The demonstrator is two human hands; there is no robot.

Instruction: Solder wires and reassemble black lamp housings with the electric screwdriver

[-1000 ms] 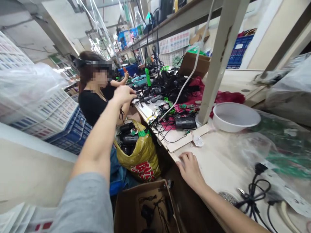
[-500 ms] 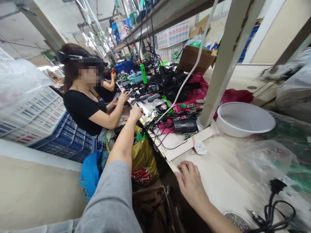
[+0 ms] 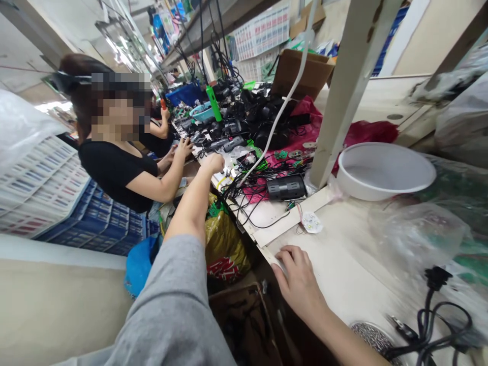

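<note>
My left hand (image 3: 213, 162) is stretched far out over the cluttered side of the workbench. Its fingers are curled closed, and what they hold, if anything, is hidden. Just beyond it lie white scraps and black cables (image 3: 244, 203). My right hand (image 3: 299, 277) rests on the near edge of the white bench top (image 3: 343, 269) with its fingers apart, holding nothing. Ahead of that hand are a flat pale strip (image 3: 293, 217) and a small round LED board (image 3: 311, 222) with thin wires. A black ribbed plastic housing (image 3: 285, 188) lies behind the strip.
A co-worker (image 3: 114, 168) in black works at the left. A white basin (image 3: 385, 170) stands beyond a metal post (image 3: 339, 96). A plug cord (image 3: 423, 325) and a tin of screws (image 3: 371, 335) are at lower right. An open box (image 3: 244, 320) sits below the bench.
The view has shifted slightly. The dark piece that showed at my left hand's fingers no longer shows there. My right hand stays on the bench edge.
</note>
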